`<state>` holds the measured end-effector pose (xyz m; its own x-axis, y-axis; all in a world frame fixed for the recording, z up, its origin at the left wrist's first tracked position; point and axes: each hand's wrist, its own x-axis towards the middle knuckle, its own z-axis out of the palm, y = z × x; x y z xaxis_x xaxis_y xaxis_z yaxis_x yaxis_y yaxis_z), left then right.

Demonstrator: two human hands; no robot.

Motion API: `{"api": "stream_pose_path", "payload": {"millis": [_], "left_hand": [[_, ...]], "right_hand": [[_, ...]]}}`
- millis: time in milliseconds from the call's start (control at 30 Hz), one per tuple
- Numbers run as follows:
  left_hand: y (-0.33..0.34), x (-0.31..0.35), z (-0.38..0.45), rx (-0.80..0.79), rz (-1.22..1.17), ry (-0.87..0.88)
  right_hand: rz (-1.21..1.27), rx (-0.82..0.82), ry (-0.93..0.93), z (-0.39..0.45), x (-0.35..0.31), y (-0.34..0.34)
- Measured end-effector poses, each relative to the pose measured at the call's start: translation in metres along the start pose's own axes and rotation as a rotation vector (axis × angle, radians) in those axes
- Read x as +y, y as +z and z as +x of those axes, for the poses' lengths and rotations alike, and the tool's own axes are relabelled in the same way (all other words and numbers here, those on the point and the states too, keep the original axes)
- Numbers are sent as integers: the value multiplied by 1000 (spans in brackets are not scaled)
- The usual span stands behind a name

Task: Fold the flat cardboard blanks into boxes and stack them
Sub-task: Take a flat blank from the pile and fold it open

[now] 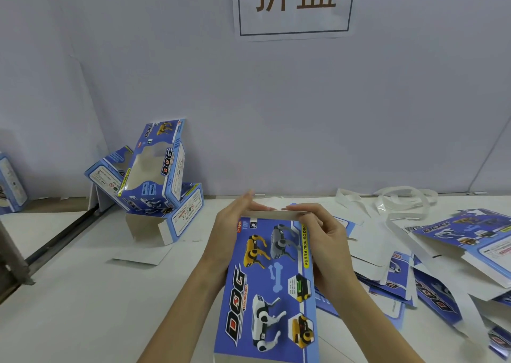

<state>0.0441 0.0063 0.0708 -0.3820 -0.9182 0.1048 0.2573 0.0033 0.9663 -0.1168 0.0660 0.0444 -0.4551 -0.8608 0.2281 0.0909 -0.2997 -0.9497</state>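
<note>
The bottom edge of the picture is cutting off the near end of the blue cardboard box with robot dogs printed on it (pixel 269 288). The hands (pixel 235 224) are covering its two long sides. The white paper sign with big brown letters (pixel 294 6) is running off the top edge. A blue box at the far left (pixel 9 185) is only half showing. The small writing on the leaning blue window box (pixel 154 166) is looking too blurry to read.
</note>
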Motion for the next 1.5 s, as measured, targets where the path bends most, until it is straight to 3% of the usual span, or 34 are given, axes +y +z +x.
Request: {"api": "stream_pose_path", "payload": {"millis": [100, 233, 400, 667, 833, 1233, 1500], "left_hand": [[-1, -2, 2, 17, 152, 57], [-2, -2, 2, -13, 153, -13], [-5, 4, -1, -68, 153, 8], [-5, 14, -6, -51, 162, 26], [-4, 13, -6, -2, 172, -19], [-1, 12, -6, -10, 208, 63], [-4, 12, -4, 48, 107, 31]], "right_hand": [[26, -29, -34, -1, 1, 0], [156, -127, 15, 0, -2, -2], [16, -122, 97, 1, -8, 1], [42, -231, 201, -4, -27, -2], [66, -185, 160, -8, -29, 2], [104, -168, 116, -9, -28, 2], [127, -161, 158, -6, -20, 0]]}}
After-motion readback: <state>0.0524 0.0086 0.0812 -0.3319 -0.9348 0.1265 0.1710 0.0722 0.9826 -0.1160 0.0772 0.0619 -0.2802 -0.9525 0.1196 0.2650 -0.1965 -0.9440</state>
